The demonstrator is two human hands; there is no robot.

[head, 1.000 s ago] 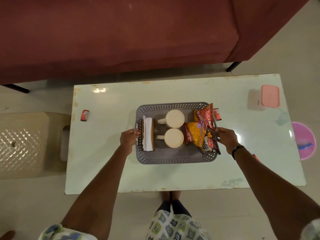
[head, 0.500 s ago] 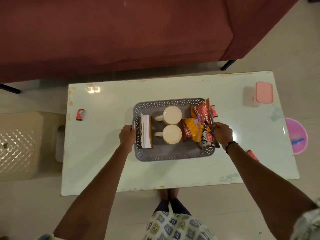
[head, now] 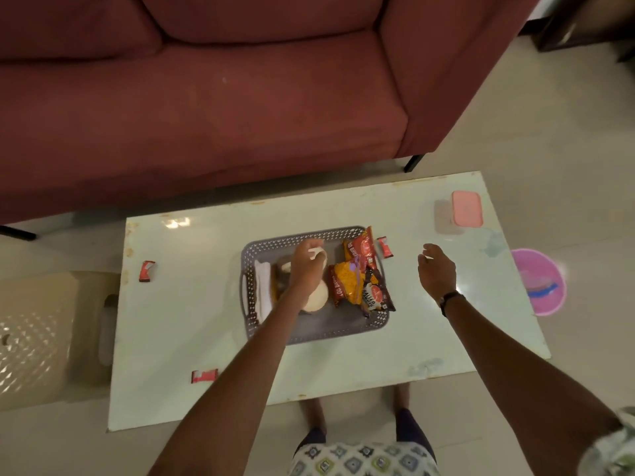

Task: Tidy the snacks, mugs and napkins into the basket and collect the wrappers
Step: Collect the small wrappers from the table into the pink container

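Over the grey basket [head: 314, 333] at the middle of the desk [head: 192, 314], my left hand [head: 305, 269] is curled around the far cream mug [head: 318, 254], fingers hooked at its rim; most of that mug is hidden under my knuckles. The near mug [head: 316, 297] sits just behind my wrist, touching or nearly touching the first. Napkins [head: 263, 290] stand along the basket's left wall, and the snack packets [head: 357, 280] fill its right side, the top one poking above the rim.

My right hand [head: 436, 273] hovers loose and holding nothing above bare desk, right of the basket.

To do this well, I judge the mug should be nudged upright and snug against its neighbour without tipping it onto the napkins, so a steady grip and a small move should do. Three red wrappers are yet to be collected: one just beside the basket's right rim [head: 385, 247], one near the desk's left edge [head: 146, 271], one by the front edge [head: 204, 376]. My free hand is nearest the first.
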